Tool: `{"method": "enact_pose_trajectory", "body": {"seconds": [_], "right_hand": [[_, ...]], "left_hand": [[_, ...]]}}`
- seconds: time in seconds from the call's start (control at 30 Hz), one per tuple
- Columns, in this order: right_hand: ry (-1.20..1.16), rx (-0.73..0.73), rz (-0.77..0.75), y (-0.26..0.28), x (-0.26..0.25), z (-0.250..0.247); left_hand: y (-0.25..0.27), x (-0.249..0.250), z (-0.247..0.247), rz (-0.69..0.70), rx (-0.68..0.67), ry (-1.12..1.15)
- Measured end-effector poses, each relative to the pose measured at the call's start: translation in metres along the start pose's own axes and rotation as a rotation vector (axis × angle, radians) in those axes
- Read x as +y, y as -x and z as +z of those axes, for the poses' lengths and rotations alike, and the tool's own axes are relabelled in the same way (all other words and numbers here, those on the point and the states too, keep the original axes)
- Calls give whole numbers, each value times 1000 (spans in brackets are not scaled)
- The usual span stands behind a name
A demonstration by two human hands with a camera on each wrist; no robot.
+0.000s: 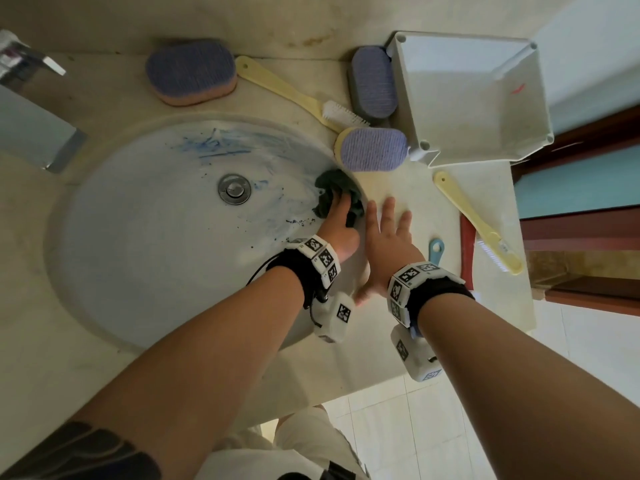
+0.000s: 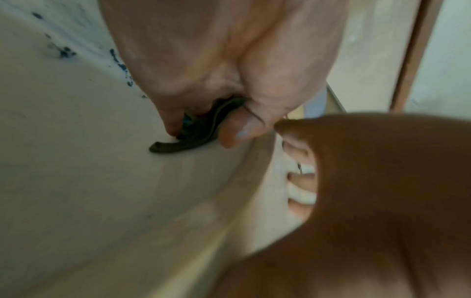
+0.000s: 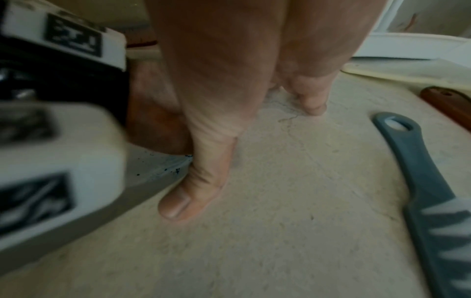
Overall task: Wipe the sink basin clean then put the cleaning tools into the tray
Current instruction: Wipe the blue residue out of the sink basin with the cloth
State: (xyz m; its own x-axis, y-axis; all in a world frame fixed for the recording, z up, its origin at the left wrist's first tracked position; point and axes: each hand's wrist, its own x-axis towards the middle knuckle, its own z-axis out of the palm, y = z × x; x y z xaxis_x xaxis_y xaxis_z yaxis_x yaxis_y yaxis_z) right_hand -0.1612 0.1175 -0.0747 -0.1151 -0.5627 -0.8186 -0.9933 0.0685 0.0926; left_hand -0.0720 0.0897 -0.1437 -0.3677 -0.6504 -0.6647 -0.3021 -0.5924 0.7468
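While sink basin (image 1: 145, 244) holds cloth (image 1: 332, 192), tray (image 1: 464, 98) bare

Beige countertop (image 1: 408, 202) — sponges (image 1: 192, 72), brushes (image 1: 478, 220) (scattered), tray (image 1: 465, 157)

Dark cloth (image 1: 334, 195) mostly hidden under left hand (image 1: 341, 230), faucet (image 1: 33, 109) cropped at frame edge, blue brush (image 1: 435, 251) partly behind right wrist.

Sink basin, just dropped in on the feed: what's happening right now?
The left hand grips a dark green cloth against the right wall of the sink basin. Blue smears still mark the basin behind the drain. The right hand rests flat, fingers spread, on the counter. Sponges and brushes lie around the white tray, which holds nothing yet.
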Motion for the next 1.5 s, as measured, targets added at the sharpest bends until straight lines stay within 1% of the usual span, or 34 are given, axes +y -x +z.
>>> {"method": "enact_pose_trajectory", "body": {"seconds": [0.07,0.13,0.2,0.23,0.3,0.37,0.5,0.6,0.7,0.8,0.97,1.07,1.17,1.3,1.37,1.5], "right_hand": [[-6,-5,5,0,-1,-1],[-8,-8,12,1,-2,-1],[-5,-4,14,1,-3,-1],[-1,-3,14,1,-2,-1],[8,1,10,1,-2,0],[16,8,8,0,-1,0],[21,17,12,-2,-1,2],[14,16,9,-2,0,2],[16,17,9,-2,0,2],[21,15,6,-3,0,2],[25,5,6,-1,0,1],[22,12,1,0,0,2],[37,16,-8,-2,1,2],[27,12,-8,-3,3,3],[20,6,-8,-3,4,3],[9,-5,-10,-3,4,2]], "left_hand": [[7,-8,3,-3,-82,-68],[10,-12,0,-38,-160,-145],[11,-10,-5,-52,-212,-195],[10,-7,-7,-57,-216,-198],[9,1,-10,-87,-171,-157],[5,11,-13,-125,-97,-63],[-7,25,-19,-106,42,115],[-10,25,-23,-96,77,183],[-11,29,-23,-104,110,199],[-6,26,-15,-104,83,170],[0,7,-10,-137,-44,18],[3,9,-12,-149,-96,41],[-2,17,-16,-158,-78,134],[-24,24,-33,-162,23,412],[-28,23,-41,-162,57,462],[-38,19,-43,-185,72,468]]}}
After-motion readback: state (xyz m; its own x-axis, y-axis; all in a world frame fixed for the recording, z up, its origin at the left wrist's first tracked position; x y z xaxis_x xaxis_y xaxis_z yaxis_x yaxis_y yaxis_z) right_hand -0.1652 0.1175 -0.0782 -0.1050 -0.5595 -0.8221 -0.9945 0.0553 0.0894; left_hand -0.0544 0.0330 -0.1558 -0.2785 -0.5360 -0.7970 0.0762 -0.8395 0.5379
